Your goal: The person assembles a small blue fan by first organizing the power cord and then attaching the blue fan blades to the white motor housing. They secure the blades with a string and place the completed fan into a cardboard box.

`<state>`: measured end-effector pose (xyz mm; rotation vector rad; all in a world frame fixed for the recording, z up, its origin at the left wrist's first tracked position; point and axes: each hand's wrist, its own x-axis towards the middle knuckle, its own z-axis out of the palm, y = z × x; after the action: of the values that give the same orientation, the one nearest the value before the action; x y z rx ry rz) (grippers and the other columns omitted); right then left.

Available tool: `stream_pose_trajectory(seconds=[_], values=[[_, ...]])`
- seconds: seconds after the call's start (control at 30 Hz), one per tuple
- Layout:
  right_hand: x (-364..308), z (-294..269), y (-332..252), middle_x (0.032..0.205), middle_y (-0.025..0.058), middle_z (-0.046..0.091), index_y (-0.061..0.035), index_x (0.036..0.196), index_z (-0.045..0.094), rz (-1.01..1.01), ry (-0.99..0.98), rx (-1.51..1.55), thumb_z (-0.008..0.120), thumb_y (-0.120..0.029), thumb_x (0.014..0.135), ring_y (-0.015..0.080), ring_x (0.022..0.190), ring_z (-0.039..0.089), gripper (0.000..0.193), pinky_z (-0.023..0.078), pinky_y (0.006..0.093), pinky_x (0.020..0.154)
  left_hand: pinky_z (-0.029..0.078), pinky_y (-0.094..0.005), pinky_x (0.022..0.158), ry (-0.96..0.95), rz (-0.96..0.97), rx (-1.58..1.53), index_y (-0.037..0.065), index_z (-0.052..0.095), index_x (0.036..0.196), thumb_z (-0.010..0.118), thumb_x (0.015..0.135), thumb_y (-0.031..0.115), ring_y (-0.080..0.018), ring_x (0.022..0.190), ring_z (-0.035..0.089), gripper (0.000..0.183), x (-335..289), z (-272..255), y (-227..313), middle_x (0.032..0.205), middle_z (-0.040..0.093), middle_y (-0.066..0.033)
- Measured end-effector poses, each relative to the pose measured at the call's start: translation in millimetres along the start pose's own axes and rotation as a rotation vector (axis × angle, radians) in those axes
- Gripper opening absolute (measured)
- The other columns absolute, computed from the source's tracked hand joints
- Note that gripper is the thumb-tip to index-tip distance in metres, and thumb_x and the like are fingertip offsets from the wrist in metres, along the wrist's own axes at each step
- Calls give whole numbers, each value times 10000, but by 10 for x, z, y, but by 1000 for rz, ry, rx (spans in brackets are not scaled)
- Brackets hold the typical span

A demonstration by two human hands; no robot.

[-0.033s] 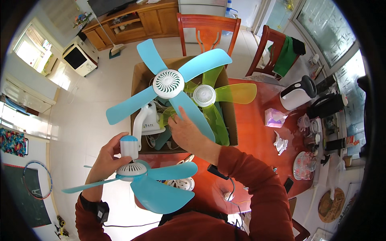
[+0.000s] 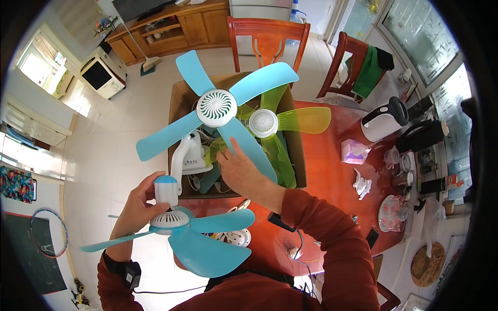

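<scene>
My left hand (image 2: 136, 206) grips the white, blue-capped motor body of a small turquoise ceiling fan (image 2: 210, 254), whose blades spread below it. A second fan, with light blue blades and a white slotted hub (image 2: 217, 108), lies across the top of a cardboard box (image 2: 300, 155). My right hand (image 2: 239, 168) reaches over the box's near side, its fingers apart. One finger lies against a light blue blade; the other fingertips are by a translucent green blade and partly hidden. Beside the blue hub sits a green-bladed fan (image 2: 263, 123). A white curved-arm fan part (image 2: 194, 158) stands in the box.
The box rests on a red wooden table (image 2: 332, 181). To the right are a kettle (image 2: 385, 120), a tissue box (image 2: 354, 151) and a glass tray (image 2: 392, 213). Wooden chairs (image 2: 270, 26) stand beyond. A white fan grille (image 2: 238, 237) lies under the held fan. A cable (image 2: 301, 241) hangs near my right arm.
</scene>
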<state>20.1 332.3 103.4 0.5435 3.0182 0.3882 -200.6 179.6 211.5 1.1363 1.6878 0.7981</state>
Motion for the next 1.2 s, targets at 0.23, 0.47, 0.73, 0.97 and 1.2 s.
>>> stream_pose_trajectory(seconds=[0.23,0.47,0.73,0.97,1.2], values=[[-53,7,-4,1154,55,591,-128,883,770,-14,44,-32,610,-193,791,261,1220,480,196,148,565,1165,577,-343,787,38,46,21,39,424,1398,711,764,33,-249,1054,624,697,171,114,-87,1176,600,-148],[-27,13,44,1211,69,596,-150,922,769,-91,-65,-17,615,-223,812,279,1281,447,203,129,595,1154,538,-330,811,24,138,15,38,447,1382,736,766,57,-195,955,624,681,538,233,-115,1096,628,-111],[64,92,22,1272,79,573,-128,1024,738,-77,-63,20,601,-312,863,261,1318,404,280,142,579,1154,518,-306,821,-71,141,15,19,461,1356,755,762,56,-167,940,621,664,709,57,-119,1085,628,-98],[-134,84,104,1271,58,581,-92,1012,707,-62,167,397,632,-193,833,252,1352,379,219,173,572,1140,496,-340,908,-129,172,8,49,497,1323,752,794,123,-197,1005,593,593,825,-34,-189,1127,584,-76],[-512,-16,12,1283,78,564,-83,1005,692,10,231,583,667,-86,758,291,1343,394,248,181,587,1132,513,-322,867,-166,119,-37,54,461,1361,804,749,117,-200,980,629,704,857,34,-284,1100,621,-114]])
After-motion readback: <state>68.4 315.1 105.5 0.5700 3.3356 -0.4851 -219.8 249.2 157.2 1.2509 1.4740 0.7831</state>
